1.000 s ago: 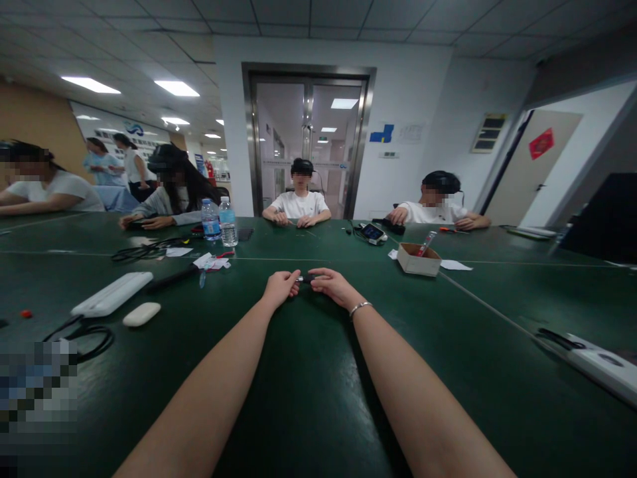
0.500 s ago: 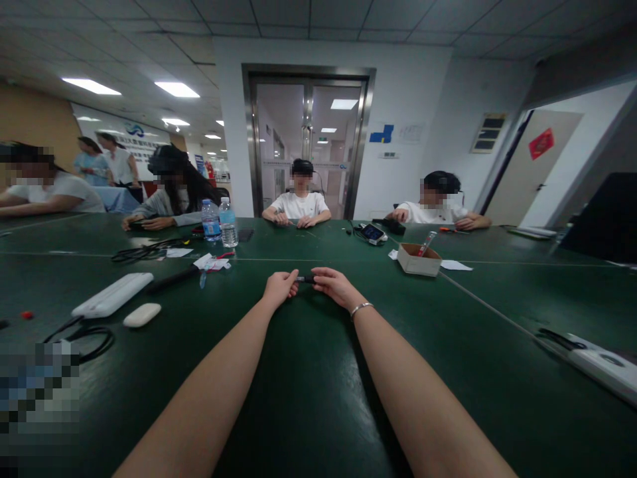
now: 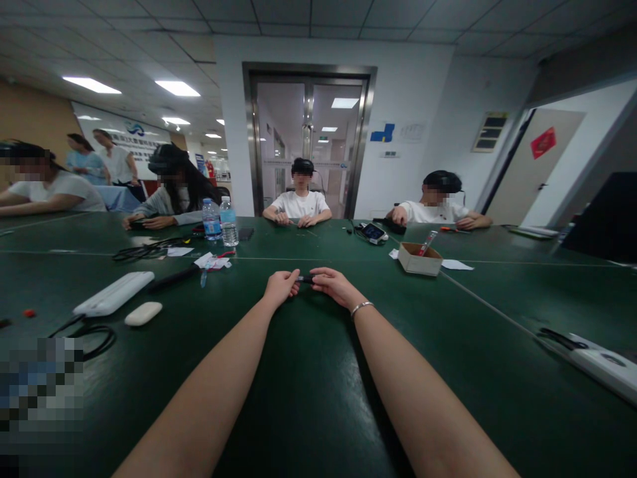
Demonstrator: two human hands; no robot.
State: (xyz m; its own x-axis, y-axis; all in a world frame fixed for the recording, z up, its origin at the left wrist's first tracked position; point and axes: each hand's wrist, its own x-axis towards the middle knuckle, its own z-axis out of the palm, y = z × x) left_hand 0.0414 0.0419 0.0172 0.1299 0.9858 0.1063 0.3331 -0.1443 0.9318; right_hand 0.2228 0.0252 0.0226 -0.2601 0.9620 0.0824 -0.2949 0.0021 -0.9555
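Over middle of glossy green tabletop (image 3: 308,378), short rod (image 3: 307,279) lies level between left hand (image 3: 282,287) and right hand (image 3: 337,288). Left fingers pinched on slim, silvery end; right fingers closed on dark, thicker end (full shape hard to tell, mostly covered). Smooth metal bangle (image 3: 361,306) circles right wrist. Beyond, to right: open, boxy carton (image 3: 419,264) with clear tube (image 3: 426,243). Off left: pebble-shaped white case (image 3: 144,314).

Background left: standing person in white top (image 3: 117,162) now further left than second ago; standing person in light blue (image 3: 84,159) also shifted left; middle lettering on wall sign (image 3: 138,141) uncovered
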